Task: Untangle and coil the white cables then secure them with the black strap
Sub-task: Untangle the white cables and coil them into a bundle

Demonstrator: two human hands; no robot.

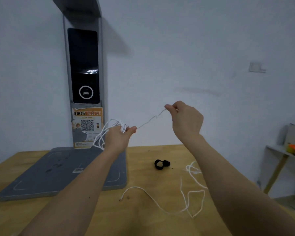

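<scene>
- Lower right of frame, nearest the viewer: a loose white cable point(192, 196) lies in slack loops on the wooden table point(143, 218), one free end near lower centre. It is not yet coiled.
- Centre right, further back on the table: the black strap point(161, 164) lies curled and untouched, just beyond the loose cable.
- Centre left: a grey base plate point(41, 178) rests on the table.
- Mid-frame, raised above the table: the left hand point(118, 138) grips a gathered bundle of white loops point(109, 132), fingers curled round it.
- Right of it and higher: the right hand point(186, 120) pinches a single strand between thumb and fingertips; the strand runs fairly taut down to the left hand.
- Upper left, at the wall: a dark-screened panel point(84, 65) with an orange notice point(88, 123) below.
- Judgement: coiling is in hand. The next move likely calls for laying the drawn strand onto the bundle as another loop, keeping the loops even; the strap comes later.
</scene>
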